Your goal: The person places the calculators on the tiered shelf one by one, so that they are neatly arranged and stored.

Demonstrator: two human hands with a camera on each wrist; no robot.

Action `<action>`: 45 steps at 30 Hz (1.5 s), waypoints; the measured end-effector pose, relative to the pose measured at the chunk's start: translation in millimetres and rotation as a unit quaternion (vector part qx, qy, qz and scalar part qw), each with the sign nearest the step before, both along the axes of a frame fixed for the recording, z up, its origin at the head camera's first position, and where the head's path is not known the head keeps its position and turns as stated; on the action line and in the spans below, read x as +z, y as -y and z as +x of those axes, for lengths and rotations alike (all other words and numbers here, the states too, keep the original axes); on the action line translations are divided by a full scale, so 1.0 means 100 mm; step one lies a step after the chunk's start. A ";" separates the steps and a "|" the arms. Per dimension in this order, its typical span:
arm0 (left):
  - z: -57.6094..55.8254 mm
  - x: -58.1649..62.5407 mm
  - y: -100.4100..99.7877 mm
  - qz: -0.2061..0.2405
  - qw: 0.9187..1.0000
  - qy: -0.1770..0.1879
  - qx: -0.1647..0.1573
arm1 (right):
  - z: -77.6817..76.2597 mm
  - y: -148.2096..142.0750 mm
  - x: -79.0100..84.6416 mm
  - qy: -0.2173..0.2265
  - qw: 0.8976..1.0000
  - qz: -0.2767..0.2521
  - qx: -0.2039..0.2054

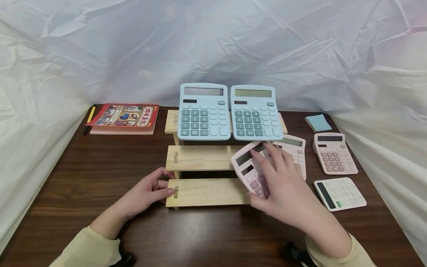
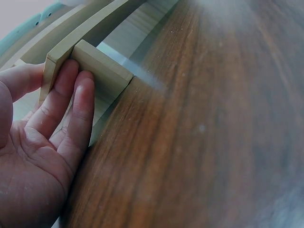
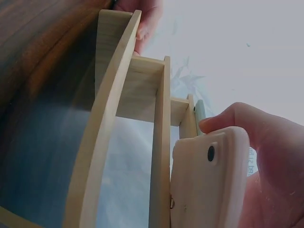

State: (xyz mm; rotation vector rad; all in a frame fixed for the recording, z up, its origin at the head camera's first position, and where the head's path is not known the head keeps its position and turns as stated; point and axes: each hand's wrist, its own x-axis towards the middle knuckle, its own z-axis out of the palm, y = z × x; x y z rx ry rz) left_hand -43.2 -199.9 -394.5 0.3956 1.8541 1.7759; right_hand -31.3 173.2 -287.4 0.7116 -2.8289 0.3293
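A three-step wooden rack (image 1: 207, 193) stands mid-table. At its left end my left hand (image 1: 145, 194) pinches the lowest plank, thumb on top; the left wrist view shows the fingers (image 2: 83, 95) beneath the plank, beside a wooden support (image 2: 104, 71). My right hand (image 1: 287, 189) grips a pink calculator (image 1: 248, 178), tilted over the right part of the lower steps. Its pale back (image 3: 204, 185) faces the right wrist camera; whether it touches a plank I cannot tell. Two blue calculators, a left one (image 1: 204, 111) and a right one (image 1: 256, 111), lean side by side on the top step.
Behind my right hand lies another pale pink calculator (image 1: 297, 148), partly hidden. Further right are a pink calculator (image 1: 335, 154), a white calculator (image 1: 348, 194) and blue sticky notes (image 1: 318, 123). At the back left lie a red-covered book (image 1: 126, 116) and a yellow-and-black pen (image 1: 90, 114).
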 end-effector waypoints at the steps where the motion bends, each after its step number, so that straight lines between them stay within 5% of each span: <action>1: 0.00 0.00 0.00 0.000 1.000 -0.002 -0.001 | -0.01 0.01 0.00 0.001 1.000 -0.002 0.002; 11: 0.00 0.01 0.00 -0.003 1.000 0.001 0.003 | -0.09 0.09 -0.03 -0.016 0.999 -0.024 0.024; 21: -0.01 0.00 0.01 -0.005 1.000 -0.003 0.001 | -0.07 -0.05 0.04 0.059 0.993 0.022 0.102; 31: 0.00 0.00 0.00 0.002 1.000 -0.001 -0.002 | -0.15 -0.04 0.01 0.023 0.981 -0.044 0.185; 45: -0.01 -0.01 0.01 -0.016 1.000 0.000 0.003 | -0.27 0.18 -0.13 -0.015 0.975 -0.098 0.200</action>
